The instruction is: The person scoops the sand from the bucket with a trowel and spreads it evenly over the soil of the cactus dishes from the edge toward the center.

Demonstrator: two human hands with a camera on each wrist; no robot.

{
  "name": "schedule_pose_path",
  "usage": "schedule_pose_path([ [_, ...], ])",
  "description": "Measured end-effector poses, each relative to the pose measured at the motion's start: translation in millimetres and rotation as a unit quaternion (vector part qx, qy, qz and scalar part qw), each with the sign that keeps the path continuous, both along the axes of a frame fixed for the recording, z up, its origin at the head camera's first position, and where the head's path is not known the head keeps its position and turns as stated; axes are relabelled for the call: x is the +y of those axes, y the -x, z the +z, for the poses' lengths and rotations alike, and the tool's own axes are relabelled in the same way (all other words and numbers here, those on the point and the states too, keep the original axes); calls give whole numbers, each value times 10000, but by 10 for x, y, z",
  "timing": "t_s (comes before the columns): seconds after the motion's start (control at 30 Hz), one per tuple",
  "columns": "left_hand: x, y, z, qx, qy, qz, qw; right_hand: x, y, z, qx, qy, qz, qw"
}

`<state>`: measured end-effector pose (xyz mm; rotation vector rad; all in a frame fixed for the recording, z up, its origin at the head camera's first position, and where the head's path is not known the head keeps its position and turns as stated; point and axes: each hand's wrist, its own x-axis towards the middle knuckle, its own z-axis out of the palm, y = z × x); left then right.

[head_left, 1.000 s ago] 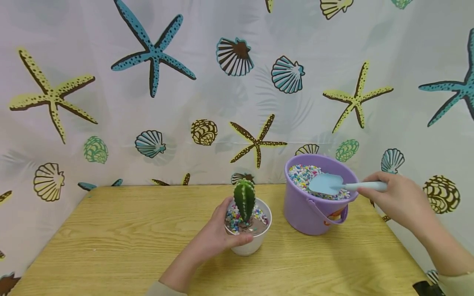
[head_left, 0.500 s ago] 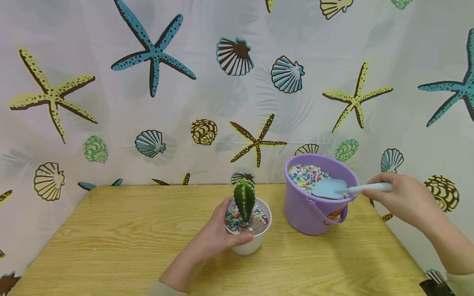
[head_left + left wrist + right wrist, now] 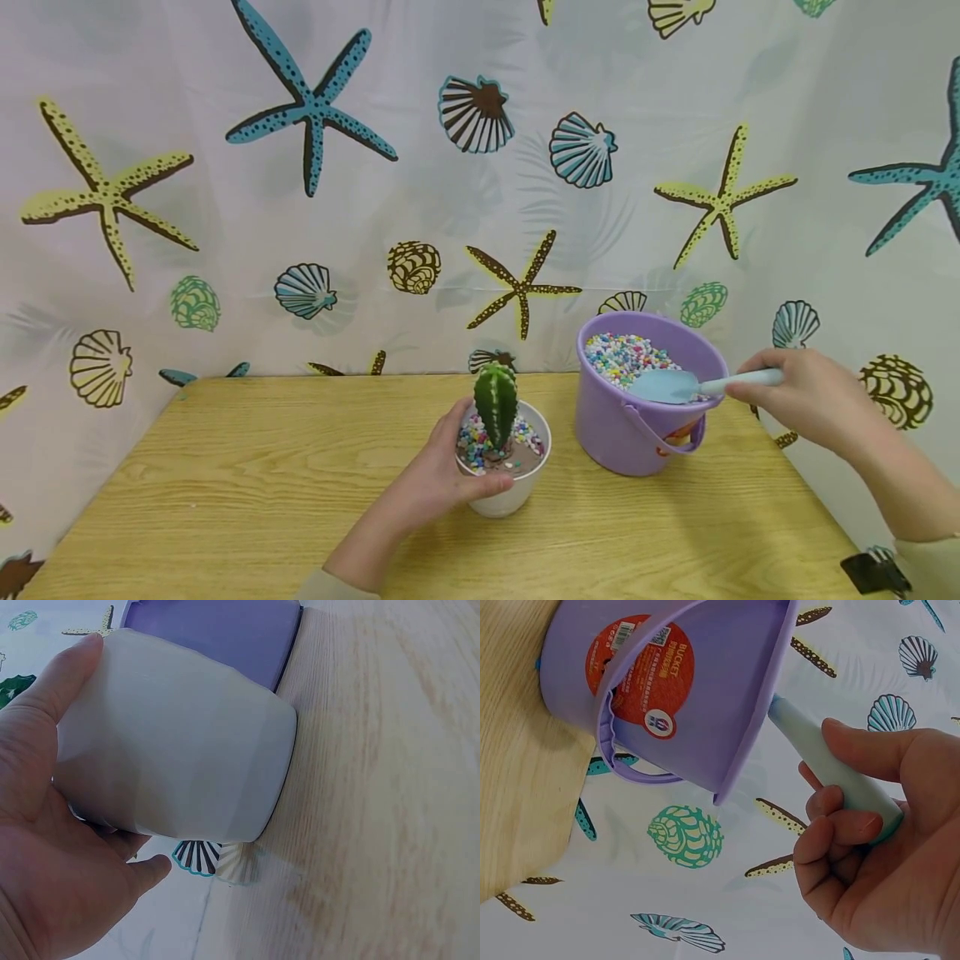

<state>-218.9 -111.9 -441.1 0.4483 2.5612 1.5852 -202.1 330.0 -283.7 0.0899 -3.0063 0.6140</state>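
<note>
Left hand point(image 3: 438, 483): curled round the white pot point(image 3: 501, 502), upright on the bench point(image 3: 247, 467)
Right hand point(image 3: 817, 408): gripping the blue shovel point(image 3: 663, 387) by its handle
Head view only: coloured pebbles point(image 3: 626, 354) in pot and purple bucket point(image 3: 611, 433); shovel blade within the bucket's mouth
Right wrist view only: red sticker point(image 3: 671, 690); bucket wall hides the blade
Left wrist view: pot blocks part of the bucket
Backdrop: starfish-and-shell cloth point(image 3: 360, 217)
</note>
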Motion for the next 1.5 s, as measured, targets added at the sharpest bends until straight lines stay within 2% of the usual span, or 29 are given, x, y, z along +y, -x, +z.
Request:
schedule_pose_path([
  [0.47, -2, -12, 13, -47, -21, -13, 10000, -166, 38, -116, -160, 436, -105, 9989],
  [0.7, 2, -15, 2, -10, 9, -32, 10000, -257, 75, -238, 251, 361, -102, 9990],
  [1.03, -3, -17, 5, 41, -16, -25, 10000, -465, 91, -359, 504, 457, -286, 9973],
  [1.5, 8, -6, -4, 11, 34, 8, 10000, -561, 136, -474, 758, 401, -478, 9952],
])
